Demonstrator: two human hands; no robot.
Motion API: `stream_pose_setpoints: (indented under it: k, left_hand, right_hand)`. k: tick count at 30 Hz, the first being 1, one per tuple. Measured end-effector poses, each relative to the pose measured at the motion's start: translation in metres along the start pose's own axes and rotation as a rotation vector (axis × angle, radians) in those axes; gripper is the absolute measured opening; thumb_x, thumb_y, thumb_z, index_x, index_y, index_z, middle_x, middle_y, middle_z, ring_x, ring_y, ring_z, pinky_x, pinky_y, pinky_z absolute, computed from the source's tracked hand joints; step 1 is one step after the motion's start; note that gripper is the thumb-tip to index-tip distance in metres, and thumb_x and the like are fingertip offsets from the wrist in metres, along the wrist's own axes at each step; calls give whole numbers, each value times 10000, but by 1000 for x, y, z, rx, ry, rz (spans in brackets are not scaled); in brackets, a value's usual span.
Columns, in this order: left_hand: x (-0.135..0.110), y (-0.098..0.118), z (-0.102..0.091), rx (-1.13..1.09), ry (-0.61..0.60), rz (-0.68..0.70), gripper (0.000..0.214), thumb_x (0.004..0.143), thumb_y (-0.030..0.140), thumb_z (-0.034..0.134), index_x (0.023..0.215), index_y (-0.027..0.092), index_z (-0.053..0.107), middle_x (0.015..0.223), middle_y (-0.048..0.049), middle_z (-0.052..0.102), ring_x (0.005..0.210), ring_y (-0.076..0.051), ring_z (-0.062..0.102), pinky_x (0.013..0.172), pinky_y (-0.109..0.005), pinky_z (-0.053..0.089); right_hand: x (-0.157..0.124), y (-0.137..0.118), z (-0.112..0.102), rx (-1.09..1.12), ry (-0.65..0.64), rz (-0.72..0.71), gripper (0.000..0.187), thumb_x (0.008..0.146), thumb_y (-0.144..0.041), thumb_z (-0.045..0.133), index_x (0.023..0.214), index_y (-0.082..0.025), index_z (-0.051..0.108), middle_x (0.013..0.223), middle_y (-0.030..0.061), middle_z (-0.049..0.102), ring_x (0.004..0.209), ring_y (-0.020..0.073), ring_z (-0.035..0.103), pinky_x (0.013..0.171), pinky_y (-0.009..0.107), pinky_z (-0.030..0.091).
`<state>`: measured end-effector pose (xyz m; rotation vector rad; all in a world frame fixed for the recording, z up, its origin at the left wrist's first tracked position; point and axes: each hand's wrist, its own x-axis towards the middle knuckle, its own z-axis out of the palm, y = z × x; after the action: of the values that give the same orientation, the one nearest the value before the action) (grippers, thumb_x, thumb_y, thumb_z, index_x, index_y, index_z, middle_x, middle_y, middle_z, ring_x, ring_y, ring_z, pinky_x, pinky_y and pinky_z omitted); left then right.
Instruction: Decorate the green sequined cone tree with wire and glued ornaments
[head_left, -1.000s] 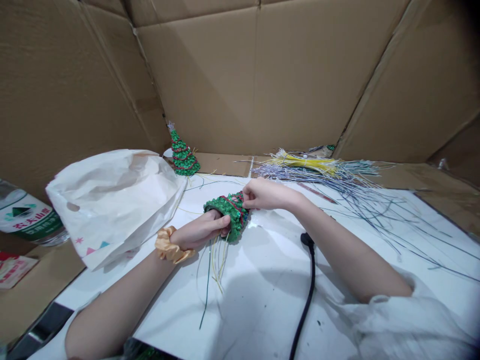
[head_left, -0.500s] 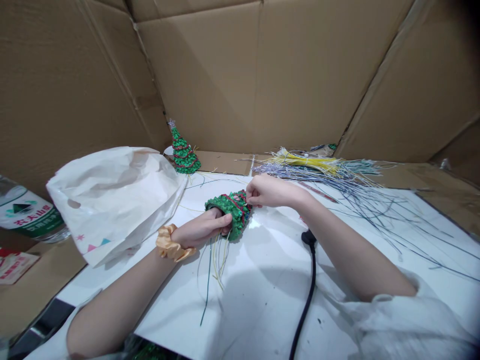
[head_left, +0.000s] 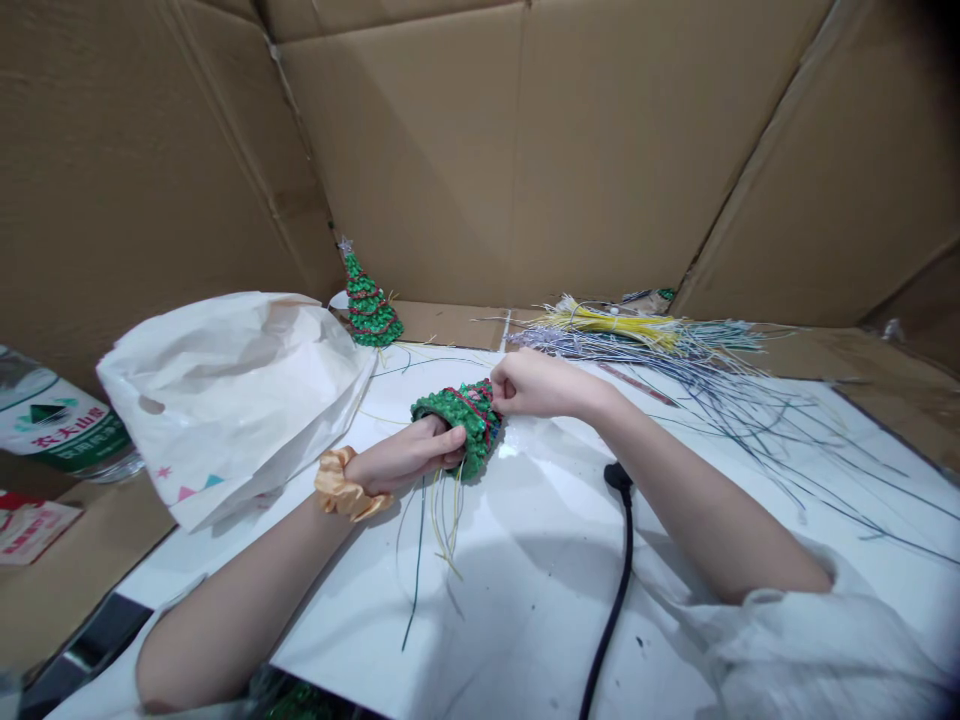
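Note:
A small green beaded Christmas tree (head_left: 472, 415) with red garland lies tilted on its side above the white table. My left hand (head_left: 412, 455) grips its open base, the thumb outside and the other fingers inside the hollow, out of sight. Thin yellow and green wires (head_left: 450, 520) dangle from that base. My right hand (head_left: 529, 385) is closed in a pinch against the tree's side, near its upper part. Whatever the pinched fingertips hold is too small or hidden to name.
Another beaded tree (head_left: 370, 305) stands at the back left, behind a white plastic bag (head_left: 240, 390). Bundled yellow wires (head_left: 619, 322) and loose dark wires (head_left: 720, 400) spread at right. A black plug cable (head_left: 619, 590) crosses the front. A water bottle (head_left: 64, 425) lies far left; cardboard walls (head_left: 600, 150) enclose the table.
Both hands keep nearly the same place on the tree. The right fingertips sit slightly closer against it, and the yellow wires under the base have swung a little to the right.

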<state>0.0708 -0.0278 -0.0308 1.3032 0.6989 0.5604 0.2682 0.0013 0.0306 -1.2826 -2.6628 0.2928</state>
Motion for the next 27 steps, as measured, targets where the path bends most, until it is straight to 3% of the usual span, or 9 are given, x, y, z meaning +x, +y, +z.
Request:
stream_pose_setpoints:
  k: [4, 13, 20, 27]
  left_hand:
    - [0, 0, 0, -70, -88, 7, 383, 750, 468, 632, 808, 143, 439, 697, 36, 339, 593, -85, 268, 553, -251, 204]
    - [1, -1, 1, -80, -68, 19, 388, 749, 476, 629, 813, 142, 444, 699, 29, 346, 590, -88, 249, 558, -257, 198]
    - [0, -3, -1, -56, -84, 2, 374, 774, 478, 597, 826, 147, 433, 708, 31, 330, 602, -93, 261, 566, -258, 199]
    - [0, 0, 1, -56, -38, -12, 401, 731, 495, 632, 796, 158, 427, 701, 35, 338, 612, -97, 261, 577, -256, 218]
  right_hand:
    - [1, -6, 4, -43, 26, 21, 108, 627, -100, 522, 573, -150, 601, 531, 15, 573, 480, 93, 449, 482, 231, 269]
    - [-1, -23, 11, -235, 62, 126, 150, 706, -128, 515, 724, -113, 663, 670, 108, 634, 588, 169, 537, 496, 267, 235]
    - [-9, -1, 15, 102, 80, 28, 168, 760, -112, 484, 677, -148, 626, 643, 34, 633, 570, 112, 517, 545, 220, 312]
    - [-15, -3, 20, 179, 214, 79, 128, 735, -92, 518, 652, -153, 593, 656, 23, 633, 611, 111, 532, 579, 208, 332]
